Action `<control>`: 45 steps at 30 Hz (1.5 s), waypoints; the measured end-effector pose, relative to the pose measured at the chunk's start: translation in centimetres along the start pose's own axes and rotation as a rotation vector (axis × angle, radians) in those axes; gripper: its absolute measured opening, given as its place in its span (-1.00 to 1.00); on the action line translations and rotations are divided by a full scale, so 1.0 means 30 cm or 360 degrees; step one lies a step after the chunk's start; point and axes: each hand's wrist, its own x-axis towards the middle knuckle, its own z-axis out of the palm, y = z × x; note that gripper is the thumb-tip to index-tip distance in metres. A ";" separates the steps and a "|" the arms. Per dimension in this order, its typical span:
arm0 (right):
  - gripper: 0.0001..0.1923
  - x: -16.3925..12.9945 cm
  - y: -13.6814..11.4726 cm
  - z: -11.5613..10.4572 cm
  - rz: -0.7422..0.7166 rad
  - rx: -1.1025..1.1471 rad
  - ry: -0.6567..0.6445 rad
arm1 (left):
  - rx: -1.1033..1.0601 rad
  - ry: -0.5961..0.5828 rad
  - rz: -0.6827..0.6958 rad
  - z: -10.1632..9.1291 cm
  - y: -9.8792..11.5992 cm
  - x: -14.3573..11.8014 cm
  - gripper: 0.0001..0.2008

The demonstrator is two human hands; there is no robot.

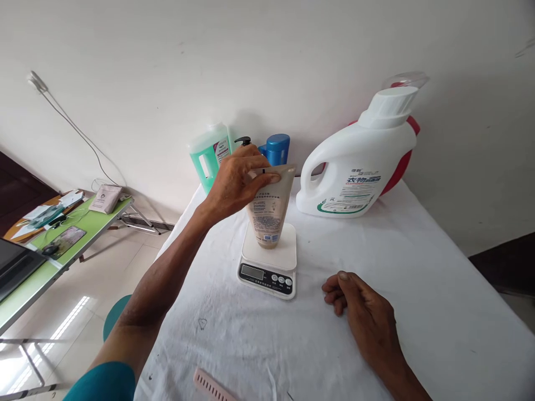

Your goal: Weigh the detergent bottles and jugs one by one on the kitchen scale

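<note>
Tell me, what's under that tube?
The tube stands cap-down on a white scale, held at the top by the left hand. The scale sits on the cloth-covered table. The tube hides the plate's middle; the display looks blank.

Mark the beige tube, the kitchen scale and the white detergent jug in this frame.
beige tube (pixel 267 220), head view, on its printed back label.
kitchen scale (pixel 270 275), head view, on its dark front panel.
white detergent jug (pixel 359 161), head view, on the upper body above the label.

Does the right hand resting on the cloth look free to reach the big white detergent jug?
Probably yes: the right hand lies empty on the cloth, with bare tabletop between it and the white detergent jug.
</note>
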 end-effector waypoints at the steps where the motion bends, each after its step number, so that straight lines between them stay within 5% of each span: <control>1: -0.35 0.000 0.001 0.000 0.0002 -0.0002 0.0000 | -0.0005 -0.0004 -0.0014 0.004 0.001 -0.005 -0.77; 16: -0.36 -0.002 0.000 -0.004 -0.0012 -0.0030 -0.0002 | -0.0164 0.0084 -0.0212 0.003 0.018 -0.035 -0.67; 20: -0.38 -0.006 -0.005 -0.008 -0.0021 -0.0018 -0.0001 | -0.0366 0.0432 -0.0326 0.030 -0.033 -0.084 -0.51; 25: -0.36 -0.003 0.000 -0.006 -0.0026 -0.0009 0.0004 | -0.0812 0.0881 -0.0869 0.160 -0.176 -0.234 -0.31; 33: -0.40 0.000 0.011 -0.001 -0.0011 -0.0020 0.0008 | -0.0970 0.0887 -0.1380 0.319 -0.317 -0.486 -0.27; 45: -0.35 0.002 -0.004 0.007 -0.0006 -0.0069 0.0053 | -0.0914 0.0715 -0.1409 0.333 -0.356 -0.498 -0.23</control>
